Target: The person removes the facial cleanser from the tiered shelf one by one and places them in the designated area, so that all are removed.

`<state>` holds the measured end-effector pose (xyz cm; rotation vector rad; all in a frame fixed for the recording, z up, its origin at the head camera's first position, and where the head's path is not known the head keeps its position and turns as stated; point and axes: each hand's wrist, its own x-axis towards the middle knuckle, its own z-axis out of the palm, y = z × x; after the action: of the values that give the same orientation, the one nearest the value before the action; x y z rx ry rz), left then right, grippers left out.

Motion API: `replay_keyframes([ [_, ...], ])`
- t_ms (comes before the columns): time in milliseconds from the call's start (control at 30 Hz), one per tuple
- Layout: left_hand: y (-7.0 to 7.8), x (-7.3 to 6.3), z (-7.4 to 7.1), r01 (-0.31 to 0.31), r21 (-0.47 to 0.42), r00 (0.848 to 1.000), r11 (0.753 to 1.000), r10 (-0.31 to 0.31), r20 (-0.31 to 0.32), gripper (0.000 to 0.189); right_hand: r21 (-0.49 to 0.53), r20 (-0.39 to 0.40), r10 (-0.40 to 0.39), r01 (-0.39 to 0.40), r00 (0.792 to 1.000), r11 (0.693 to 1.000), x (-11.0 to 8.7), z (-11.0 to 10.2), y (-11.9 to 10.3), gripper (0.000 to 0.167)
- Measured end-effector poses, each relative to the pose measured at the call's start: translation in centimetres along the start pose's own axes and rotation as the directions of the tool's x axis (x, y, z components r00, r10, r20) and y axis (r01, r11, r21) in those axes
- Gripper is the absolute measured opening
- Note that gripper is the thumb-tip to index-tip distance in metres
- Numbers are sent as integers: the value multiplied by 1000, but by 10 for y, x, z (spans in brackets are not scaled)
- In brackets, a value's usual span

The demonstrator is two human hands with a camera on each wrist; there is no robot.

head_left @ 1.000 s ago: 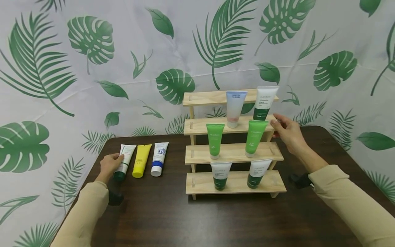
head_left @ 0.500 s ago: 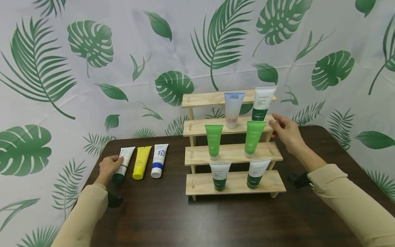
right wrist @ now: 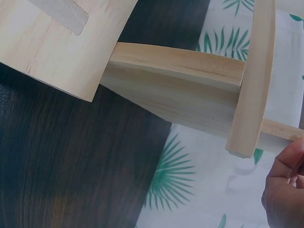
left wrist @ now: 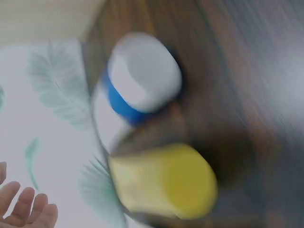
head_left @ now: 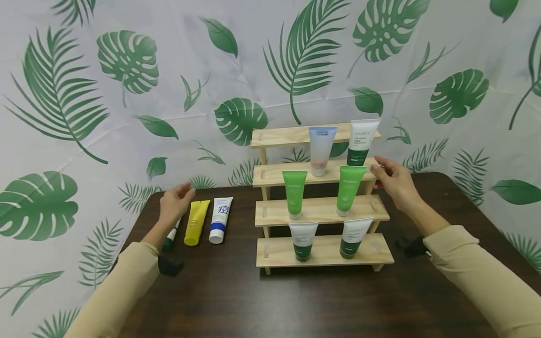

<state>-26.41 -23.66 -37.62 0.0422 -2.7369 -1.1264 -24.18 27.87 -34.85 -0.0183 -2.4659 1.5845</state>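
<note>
Your left hand [head_left: 175,204] hovers, fingers loosely parted, over the green-capped tube [head_left: 171,237] lying beside the yellow tube [head_left: 197,223]. Your right hand [head_left: 396,184] pinches the wooden rack [head_left: 321,210] at its right end, second shelf down

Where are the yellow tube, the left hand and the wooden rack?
Yellow tube [head_left: 197,222]: head view, middle of its body.
Left hand [head_left: 173,205]: head view, middle of the visible hand.
Wooden rack [head_left: 320,208]: head view, bare middle of the second-lowest shelf.
</note>
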Motion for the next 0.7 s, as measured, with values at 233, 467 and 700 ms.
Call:
replay_keyframes([
  [233,68,-1,19,-128,-220,981,967,156,113,44,-3,-9,17,-17,1000,1000,0,1,0,57],
  [467,122,-6,31,-244,-360,944,901,305,122,43,-2,-9,0,0,1000,1000,0,0,1,58],
  [700,162,-4,44,-294,-488,904,822,405,137,39,5,-10,-8,9,1000,1000,0,0,2,58],
])
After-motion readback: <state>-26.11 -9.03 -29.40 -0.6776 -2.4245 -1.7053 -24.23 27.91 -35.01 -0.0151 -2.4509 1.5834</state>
